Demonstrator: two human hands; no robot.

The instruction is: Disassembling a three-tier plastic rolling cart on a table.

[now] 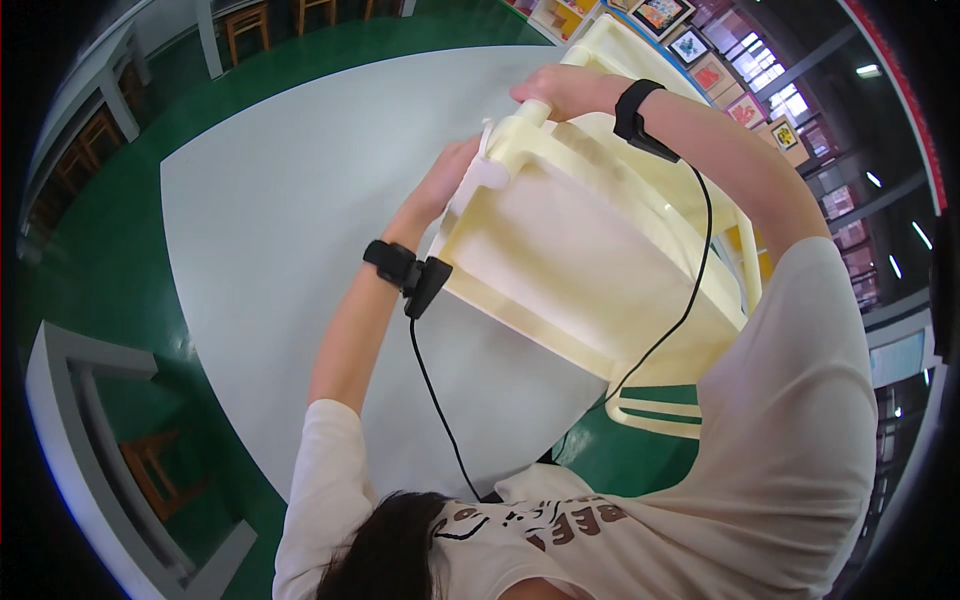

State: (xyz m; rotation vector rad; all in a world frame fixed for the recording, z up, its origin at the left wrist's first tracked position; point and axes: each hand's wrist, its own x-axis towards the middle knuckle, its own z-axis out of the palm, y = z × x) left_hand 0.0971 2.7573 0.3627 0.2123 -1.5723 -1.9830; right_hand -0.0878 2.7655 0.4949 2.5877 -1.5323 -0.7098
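Note:
A cream plastic tiered shelf rack stands tilted in front of me, over the right part of the light grey table. My right hand is closed around the rack's round post at its far end. Against the rack's far left corner lies a white, rumpled piece that looks like a cloth. My left hand is pressed up to it and to the rack's edge, its fingertips hidden behind them. Black bands with thin cables sit on both wrists.
The large grey table has a curved far edge and stands on a green floor. Grey desks with wooden chairs are at the left and far left. Framed pictures stand at the far right. A black cable crosses in front of the rack.

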